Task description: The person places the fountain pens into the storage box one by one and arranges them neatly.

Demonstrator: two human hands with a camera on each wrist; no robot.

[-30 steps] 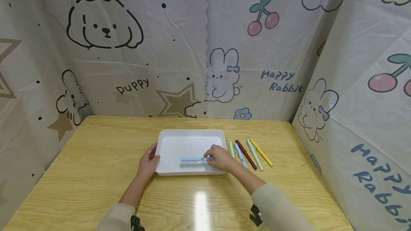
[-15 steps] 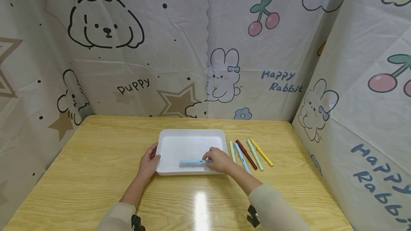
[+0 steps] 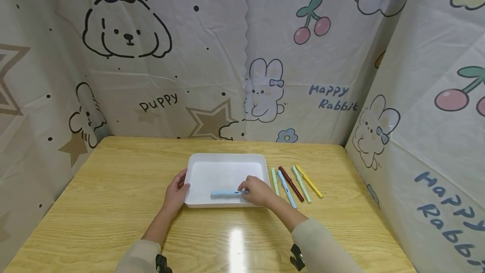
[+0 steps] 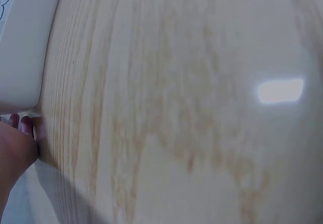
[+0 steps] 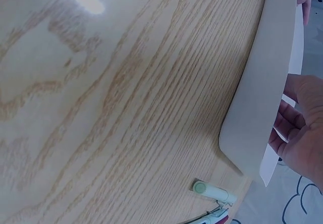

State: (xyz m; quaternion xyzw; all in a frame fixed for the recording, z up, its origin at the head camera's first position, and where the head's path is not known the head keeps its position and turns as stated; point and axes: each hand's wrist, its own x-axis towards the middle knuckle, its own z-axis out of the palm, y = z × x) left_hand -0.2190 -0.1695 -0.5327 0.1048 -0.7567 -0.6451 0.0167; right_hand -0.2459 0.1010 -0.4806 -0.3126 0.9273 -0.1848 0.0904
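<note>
A white rectangular tray point(image 3: 227, 172) stands on the wooden table. My left hand point(image 3: 176, 193) grips its left edge, with the thumb at the rim; in the left wrist view the fingertips point(image 4: 26, 125) show at the tray's end. Inside the tray, near the front wall, a light blue pen point(image 3: 223, 194) lies about level, left to right. My right hand point(image 3: 257, 191) pinches this pen's right end between thumb and fingers. In the right wrist view, the tray wall hides the pen, and the right hand point(image 5: 305, 123) reaches over that wall.
Right of the tray lie a light green pen point(image 3: 274, 180), another blue pen point(image 3: 286, 188), a dark red pen point(image 3: 291, 183), a second green pen point(image 3: 301, 184) and a yellow pen point(image 3: 308, 181). Patterned cloth point(image 3: 212, 54) hangs behind and beside the table point(image 3: 132, 172).
The right hand has lowered the blue pen toward the tray's front wall and slightly left, down to the tray floor. The left hand has stayed at the tray's left edge.
</note>
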